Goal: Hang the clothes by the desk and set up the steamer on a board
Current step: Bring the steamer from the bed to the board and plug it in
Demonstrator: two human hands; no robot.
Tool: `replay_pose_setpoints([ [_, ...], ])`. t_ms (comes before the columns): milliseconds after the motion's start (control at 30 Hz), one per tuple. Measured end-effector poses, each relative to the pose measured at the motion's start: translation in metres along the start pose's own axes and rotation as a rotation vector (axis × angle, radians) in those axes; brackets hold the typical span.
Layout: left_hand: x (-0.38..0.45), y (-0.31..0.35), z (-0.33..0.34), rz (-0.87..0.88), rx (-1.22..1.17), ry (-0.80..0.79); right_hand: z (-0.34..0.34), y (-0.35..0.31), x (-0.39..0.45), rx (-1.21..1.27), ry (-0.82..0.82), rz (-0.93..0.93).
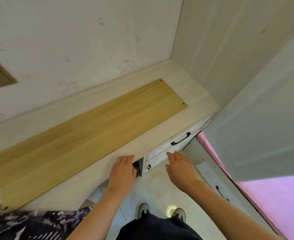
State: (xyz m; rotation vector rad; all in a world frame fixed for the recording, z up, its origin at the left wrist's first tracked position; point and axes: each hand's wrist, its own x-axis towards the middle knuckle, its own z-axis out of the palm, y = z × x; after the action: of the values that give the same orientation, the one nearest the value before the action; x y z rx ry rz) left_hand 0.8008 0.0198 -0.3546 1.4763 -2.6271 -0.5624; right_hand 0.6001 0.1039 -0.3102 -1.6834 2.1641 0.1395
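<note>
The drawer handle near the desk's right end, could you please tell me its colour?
The drawer handle is black, against a whitish drawer front; the head view shows it.

A long wooden board (90,135) lies flat on the pale table (191,87), set in a wall corner. The left hand (122,172) reaches to the table's front edge, fingers straight; the right hand (180,168) hovers flat before a drawer with a black handle (180,139). Patterned dark cloth (30,224) lies lower left.

A long pale wooden board (90,135) with corner holes lies flat on the desk (199,108)
</note>
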Motion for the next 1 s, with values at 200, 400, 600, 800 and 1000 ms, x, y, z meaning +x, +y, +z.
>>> replay_pose_setpoints([
  [200,0.007,0.054,0.013,0.24,-0.021,-0.016,0.006,0.038,-0.053,0.098,0.079,0.176],
  [400,-0.003,0.122,0.035,0.39,-0.056,-0.115,0.027,0.083,-0.117,0.132,0.14,0.336],
  [600,-0.032,0.204,0.063,0.54,-0.059,-0.176,0.055,0.138,-0.193,0.203,0.204,0.493],
  [800,-0.081,0.293,0.104,0.714,-0.056,-0.23,0.083,0.191,-0.284,0.226,0.243,0.636],
  [1000,-0.137,0.379,0.152,0.828,-0.053,-0.284,0.117,0.245,-0.374,0.256,0.301,0.794],
])
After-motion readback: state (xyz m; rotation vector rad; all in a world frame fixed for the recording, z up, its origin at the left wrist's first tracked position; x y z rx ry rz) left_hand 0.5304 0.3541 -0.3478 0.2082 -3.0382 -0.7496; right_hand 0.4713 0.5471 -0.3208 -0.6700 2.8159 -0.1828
